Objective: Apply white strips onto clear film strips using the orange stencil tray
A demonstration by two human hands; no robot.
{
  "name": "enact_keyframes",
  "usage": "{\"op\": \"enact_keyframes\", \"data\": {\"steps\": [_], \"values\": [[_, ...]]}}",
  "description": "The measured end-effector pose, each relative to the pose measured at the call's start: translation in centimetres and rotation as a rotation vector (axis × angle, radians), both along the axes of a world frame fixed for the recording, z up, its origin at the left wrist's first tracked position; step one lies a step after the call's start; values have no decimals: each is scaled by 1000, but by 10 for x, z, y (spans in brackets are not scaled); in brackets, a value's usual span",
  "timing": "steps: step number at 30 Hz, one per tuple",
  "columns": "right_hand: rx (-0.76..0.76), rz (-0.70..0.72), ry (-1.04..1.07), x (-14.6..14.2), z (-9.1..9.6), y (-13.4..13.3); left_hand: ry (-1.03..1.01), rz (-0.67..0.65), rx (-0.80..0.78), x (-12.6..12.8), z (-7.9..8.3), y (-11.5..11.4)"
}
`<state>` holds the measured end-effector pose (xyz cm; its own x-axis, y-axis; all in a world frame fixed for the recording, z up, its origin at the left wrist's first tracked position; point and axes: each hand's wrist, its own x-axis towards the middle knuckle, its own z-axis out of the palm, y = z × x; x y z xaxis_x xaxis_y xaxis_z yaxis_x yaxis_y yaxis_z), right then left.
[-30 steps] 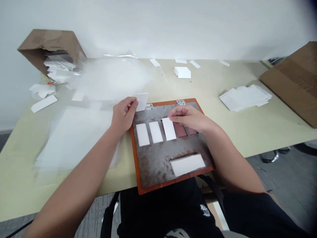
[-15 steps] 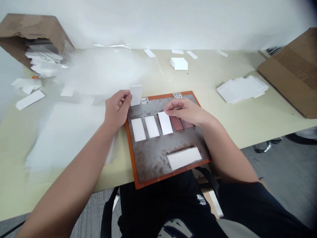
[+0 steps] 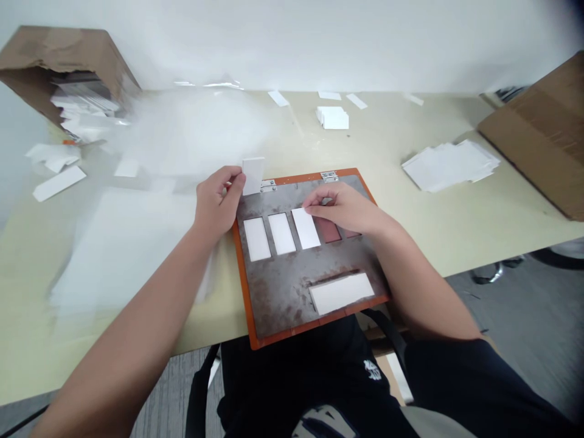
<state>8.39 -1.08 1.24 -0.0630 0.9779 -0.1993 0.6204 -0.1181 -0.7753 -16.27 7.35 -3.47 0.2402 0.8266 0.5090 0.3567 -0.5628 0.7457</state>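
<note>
The right hand (image 3: pixel 342 207) hides the tops of two red slots (image 3: pixel 330 230) (the farther one mostly). The view's left edge clips one box (image 3: pixel 68 48), its right edge another (image 3: pixel 542 134). Plastic sheets (image 3: pixel 182 131) blur together; dark objects (image 3: pixel 510 93) behind the second box are unclear.

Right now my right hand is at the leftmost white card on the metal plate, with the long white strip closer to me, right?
No: the head view shows your right hand at the third white card from the left on the metal plate. The long white strip is closer to you.
</note>
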Motion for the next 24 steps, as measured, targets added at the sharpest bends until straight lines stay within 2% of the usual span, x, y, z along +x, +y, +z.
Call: {"op": "enact_keyframes", "data": {"steps": [24], "values": [[16, -22, -12, -1, -2, -3, 30, 12, -26, 1, 5, -4]]}}
